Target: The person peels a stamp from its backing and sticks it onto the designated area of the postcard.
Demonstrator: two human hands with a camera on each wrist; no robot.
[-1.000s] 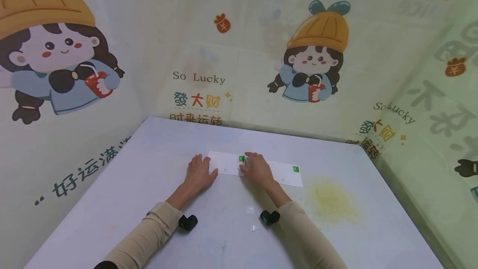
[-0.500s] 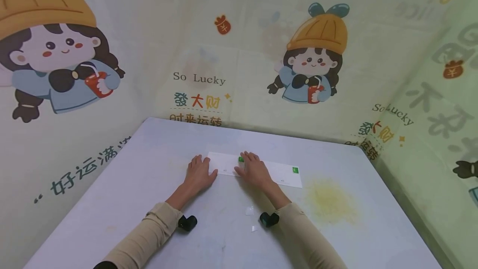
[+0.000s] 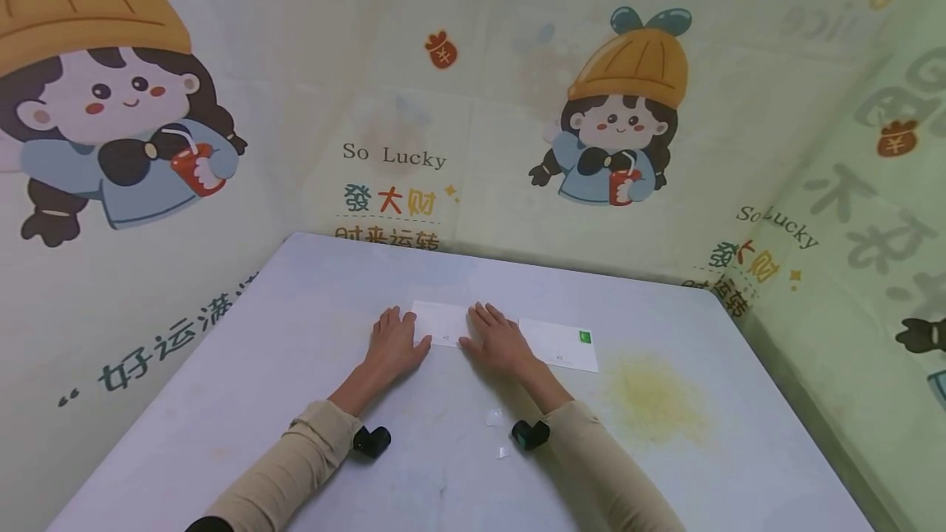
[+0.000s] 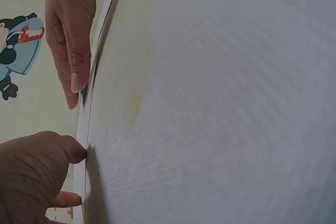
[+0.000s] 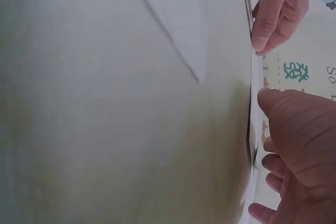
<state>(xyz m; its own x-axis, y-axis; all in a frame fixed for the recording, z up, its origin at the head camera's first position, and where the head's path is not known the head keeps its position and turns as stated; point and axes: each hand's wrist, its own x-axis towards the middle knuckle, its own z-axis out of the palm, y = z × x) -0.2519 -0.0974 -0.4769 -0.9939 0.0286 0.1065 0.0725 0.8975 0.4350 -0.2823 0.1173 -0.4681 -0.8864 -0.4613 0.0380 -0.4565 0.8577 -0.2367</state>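
Two white envelopes lie flat, side by side, toward the back of the table. The left envelope (image 3: 442,323) has my left hand (image 3: 393,345) at its left end, thumb on the near corner and fingers at the far one. My right hand (image 3: 502,341) rests with fingers extended over its right end, hiding most of the green stamp there; a sliver of this green stamp (image 4: 83,96) shows beside the fingers in the left wrist view. Just right of that hand lies the right envelope (image 3: 553,343), a green stamp (image 3: 585,337) in its upper right corner.
Small clear pieces of film (image 3: 494,417) lie on the white table (image 3: 414,466) between the forearms. A yellow stain (image 3: 658,397) marks the tabletop at right. A printed cloth (image 3: 488,105) hangs behind the table's back edge.
My right hand has slid a little left over the left envelope's right end, covering its green stamp, and its fingers have flattened out. The left hand has stayed in place.
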